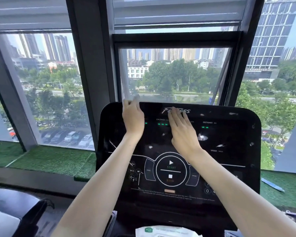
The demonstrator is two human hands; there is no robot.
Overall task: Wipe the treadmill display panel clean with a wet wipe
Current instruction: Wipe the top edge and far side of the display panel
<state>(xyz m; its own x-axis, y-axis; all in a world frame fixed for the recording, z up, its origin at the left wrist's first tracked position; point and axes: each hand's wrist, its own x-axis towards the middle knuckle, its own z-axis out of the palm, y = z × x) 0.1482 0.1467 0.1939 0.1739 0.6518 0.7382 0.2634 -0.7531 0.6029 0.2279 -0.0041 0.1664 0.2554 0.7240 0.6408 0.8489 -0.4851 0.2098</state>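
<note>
The black treadmill display panel (229, 168) fills the centre, lit with green readouts, a round START/STOP control and several pale smudges. My left hand (133, 119) hovers at the panel's upper left edge, fingers spread and motion-blurred, nothing visible in it. My right hand (182, 132) lies flat, palm down, on the upper middle of the panel, fingers reaching the logo; no wipe shows under it. A white wet wipe pack (167, 232) with a green label sits at the bottom edge, below the panel, partly cut off.
Large windows stand right behind the panel. Green artificial turf (50, 159) covers the sill on both sides, with a blue pen-like object (272, 184) on the right. Part of a dark neighbouring machine (19, 211) sits at the lower left.
</note>
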